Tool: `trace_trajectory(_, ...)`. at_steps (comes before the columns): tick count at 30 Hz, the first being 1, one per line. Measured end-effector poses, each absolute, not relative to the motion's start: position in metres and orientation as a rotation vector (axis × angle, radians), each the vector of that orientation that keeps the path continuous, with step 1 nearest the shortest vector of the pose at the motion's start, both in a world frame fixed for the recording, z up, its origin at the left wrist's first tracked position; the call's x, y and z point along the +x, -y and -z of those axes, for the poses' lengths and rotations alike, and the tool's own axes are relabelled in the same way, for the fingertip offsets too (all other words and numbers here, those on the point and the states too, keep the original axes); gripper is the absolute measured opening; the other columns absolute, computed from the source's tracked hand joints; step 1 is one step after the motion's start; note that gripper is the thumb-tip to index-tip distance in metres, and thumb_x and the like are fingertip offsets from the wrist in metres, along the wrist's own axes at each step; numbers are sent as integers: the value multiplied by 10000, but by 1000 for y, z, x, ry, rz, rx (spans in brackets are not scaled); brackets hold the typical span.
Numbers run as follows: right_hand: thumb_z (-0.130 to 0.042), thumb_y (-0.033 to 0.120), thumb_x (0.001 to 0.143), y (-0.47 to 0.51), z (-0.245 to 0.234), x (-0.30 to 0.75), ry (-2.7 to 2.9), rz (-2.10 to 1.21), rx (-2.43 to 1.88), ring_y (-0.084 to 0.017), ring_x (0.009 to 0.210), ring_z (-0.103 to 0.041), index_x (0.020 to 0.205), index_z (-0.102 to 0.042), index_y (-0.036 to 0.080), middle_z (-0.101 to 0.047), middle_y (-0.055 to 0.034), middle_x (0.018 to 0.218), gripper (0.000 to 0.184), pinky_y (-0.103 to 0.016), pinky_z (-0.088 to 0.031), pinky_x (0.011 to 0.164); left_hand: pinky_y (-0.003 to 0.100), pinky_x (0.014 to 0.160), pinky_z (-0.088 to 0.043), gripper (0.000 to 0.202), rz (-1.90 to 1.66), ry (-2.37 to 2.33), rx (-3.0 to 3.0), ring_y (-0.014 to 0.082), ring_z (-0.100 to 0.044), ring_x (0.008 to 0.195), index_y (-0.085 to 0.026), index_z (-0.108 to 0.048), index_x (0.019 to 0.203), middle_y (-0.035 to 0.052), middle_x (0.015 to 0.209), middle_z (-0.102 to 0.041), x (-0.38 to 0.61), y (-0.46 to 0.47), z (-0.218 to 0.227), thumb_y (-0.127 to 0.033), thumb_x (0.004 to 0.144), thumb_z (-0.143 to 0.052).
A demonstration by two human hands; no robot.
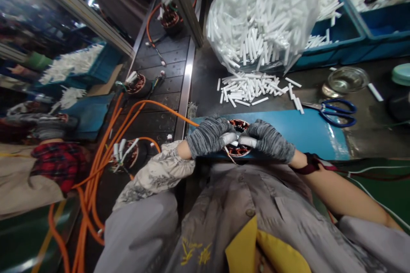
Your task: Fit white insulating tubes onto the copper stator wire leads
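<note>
A motor stator [238, 125] with copper windings lies on a blue mat [307, 136] right in front of me. My left hand [211, 136], in a grey knitted glove with pale fingertips, is closed on the stator's left side. On the right side my right hand [270, 140], gloved the same way, is closed too. Both thumbs meet over the stator's middle, at a short white piece [235, 143] that looks like a sleeve. Fingers hide most of that piece. A thin light wire [229, 155] sticks out at the stator's near edge. An orange cable [173, 112] runs to my left hand.
Loose white tubes [253, 87] lie beyond the mat, before a clear bag [262, 17] of them. Blue-handled scissors [338, 111] and a glass bowl [347, 80] are at right. More stators [136, 83] with orange cables sit on the conveyor at left. A co-worker's sleeve [60, 164] shows far left.
</note>
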State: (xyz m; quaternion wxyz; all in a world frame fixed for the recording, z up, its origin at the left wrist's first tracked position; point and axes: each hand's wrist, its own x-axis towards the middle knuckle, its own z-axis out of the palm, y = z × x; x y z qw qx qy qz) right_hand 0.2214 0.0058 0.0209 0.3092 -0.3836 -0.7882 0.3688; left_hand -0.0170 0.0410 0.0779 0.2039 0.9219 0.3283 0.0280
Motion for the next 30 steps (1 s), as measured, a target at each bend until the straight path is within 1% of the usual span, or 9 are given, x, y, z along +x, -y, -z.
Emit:
trace_trajectory(2, -526, 627, 1033, -5, -17, 223, 2093, -955, -998, -149, 674, -571, 810, -795, 183, -713, -39, 722, 564, -333, -457, 782, 350, 895, -514, 343, -113, -848, 2470, 216, -683, 938, -161, -750, 1064, 87, 993, -747, -21, -43, -76, -396, 1033, -503)
trace_trajectory(6, -573, 521, 1038, -2, -12, 228, 2066, -1064, -967, -206, 882, -693, 1080, -804, 219, -786, -75, 983, 382, -359, -511, 860, 296, 851, -522, 319, -128, -805, 2274, 194, -706, 930, -170, -769, 1101, 75, 1016, -768, -24, -49, -80, -398, 1001, -571)
trace_trajectory(10, -665, 488, 986, 5, -3, 230, 1919, -1025, -1090, -241, 956, -707, 1187, -734, 218, -769, -80, 1033, 344, -407, -565, 894, 277, 804, -498, 325, 120, -945, 2270, 191, -714, 900, -205, -796, 1067, 50, 992, -784, 0, -49, -90, -467, 973, -630)
trace_trajectory(14, -748, 486, 924, 15, 1, 245, 1752, -968, -993, -231, 1038, -703, 1248, -652, 222, -645, -132, 1358, 429, -411, -609, 905, 323, 716, -476, 568, 526, -1198, 2392, 243, -697, 767, -135, -785, 898, 102, 828, -753, 30, -47, -97, -668, 936, -592)
trace_trajectory(16, -732, 425, 949, 24, -1, 256, 1705, -966, -1022, -209, 1020, -715, 1263, -638, 229, -639, -125, 1372, 382, -384, -621, 897, 321, 691, -460, 630, 580, -1236, 2416, 233, -671, 701, -134, -767, 827, 89, 740, -718, 31, -48, -99, -734, 899, -588)
trace_trajectory(18, -709, 343, 975, 36, -5, 264, 1689, -898, -1094, -201, 1049, -718, 1253, -655, 246, -698, -85, 1268, 299, -363, -611, 942, 290, 688, -446, 545, 476, -1129, 2362, 195, -660, 698, -166, -775, 855, 46, 743, -718, 23, -53, -98, -696, 871, -651)
trace_trajectory(21, -638, 247, 1014, 55, -5, 256, 1793, -761, -1070, -191, 1060, -728, 1253, -691, 274, -752, -47, 1158, 246, -331, -601, 963, 245, 669, -440, 367, 252, -990, 2149, 145, -656, 707, -193, -795, 941, 2, 772, -734, 10, -61, -92, -539, 906, -679)
trace_trajectory(26, -493, 285, 1066, 65, 9, 216, 1923, -583, -1158, -268, 1015, -758, 1463, -621, 204, -771, -138, 1194, 425, -408, -641, 882, 288, 752, -509, 256, -140, -1293, 2188, 169, -684, 790, -170, -803, 950, 38, 827, -757, 9, -60, -73, -396, 954, -681)
trace_trajectory(30, -466, 347, 1080, 50, 5, 217, 1835, -950, -1127, -264, 1157, -736, 1431, -665, 242, -754, -91, 1292, 417, -426, -608, 1022, 336, 884, -565, 231, -494, -1004, 2365, 195, -707, 958, -173, -790, 1041, 86, 1034, -754, -2, -53, -64, -370, 927, -745)
